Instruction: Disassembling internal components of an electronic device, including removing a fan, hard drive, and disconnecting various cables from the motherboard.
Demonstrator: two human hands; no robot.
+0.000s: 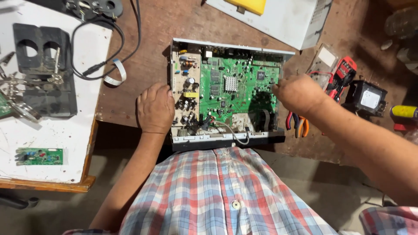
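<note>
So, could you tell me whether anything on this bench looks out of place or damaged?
The opened set-top box overhangs the brown bench's front edge, resting against the person's shirt, and its near end looks dusty. Nothing looks broken.

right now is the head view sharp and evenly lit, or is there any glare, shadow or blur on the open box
Head view: the green circuit board is sharp and brightly lit, with the small silver heatsink gleaming; the right hand casts a soft shadow on the board's lower right; the white table at left looks slightly washed out; the floor under the bench is dim; edges bend a little, wide-angle.
</note>
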